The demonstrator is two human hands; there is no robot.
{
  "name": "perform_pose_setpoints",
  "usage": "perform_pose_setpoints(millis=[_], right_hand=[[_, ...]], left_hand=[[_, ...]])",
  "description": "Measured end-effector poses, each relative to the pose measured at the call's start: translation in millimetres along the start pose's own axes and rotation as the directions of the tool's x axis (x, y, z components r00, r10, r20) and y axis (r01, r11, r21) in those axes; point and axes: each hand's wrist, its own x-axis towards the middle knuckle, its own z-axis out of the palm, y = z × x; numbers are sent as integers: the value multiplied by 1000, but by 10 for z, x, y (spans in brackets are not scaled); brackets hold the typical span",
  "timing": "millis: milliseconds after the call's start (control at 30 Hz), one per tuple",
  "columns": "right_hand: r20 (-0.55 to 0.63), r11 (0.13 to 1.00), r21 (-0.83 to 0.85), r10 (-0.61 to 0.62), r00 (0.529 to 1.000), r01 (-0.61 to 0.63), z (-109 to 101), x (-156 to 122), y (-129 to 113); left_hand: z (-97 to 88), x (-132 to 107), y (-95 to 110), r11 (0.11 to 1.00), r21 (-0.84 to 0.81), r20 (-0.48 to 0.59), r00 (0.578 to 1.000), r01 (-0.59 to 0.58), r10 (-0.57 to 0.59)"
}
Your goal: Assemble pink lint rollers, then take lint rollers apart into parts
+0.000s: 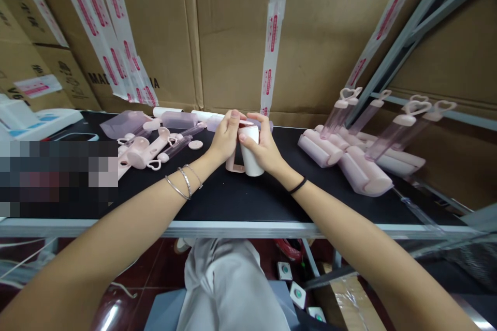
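Observation:
My right hand (267,146) is wrapped round a white cylinder (252,158) that stands nearly upright over the black work surface. Beside it, my left hand (225,137) grips a pale pink part with a flat foot (235,167), close against the cylinder. Both hands meet at the cylinder's top, where the fingers hide how the two parts join. Left of my left hand lie a small pink disc (195,145) and a clear tube with a pink cap (176,149). Pink holders with round cups (142,152) are heaped farther left.
Several pink assembled pieces with clear tubes and heart-shaped handles (365,168) lie at the right. Translucent pale purple covers (126,124) and a white tube (167,112) line the back. Large cardboard boxes (229,36) stand behind, and a metal frame (399,46) rises at right.

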Motion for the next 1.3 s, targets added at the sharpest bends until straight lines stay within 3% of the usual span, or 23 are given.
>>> perform_pose_setpoints(millis=[167,533,967,1300], right_hand=[[11,997,68,37,999,-38,3,16,-22],[0,999,-20,40,999,-40,-57,26,11],[17,999,-34,-3,1000,3,-68,15,22],[5,980,-154,-130,992,129,-106,-39,-67]], left_hand=[[-7,6,-18,999,-29,76,997,26,-24],[-14,-30,37,998,20,4,998,-57,57],[-37,-47,130,998,-22,59,997,-57,58],[-58,-73,204,965,82,47,968,-249,245]])
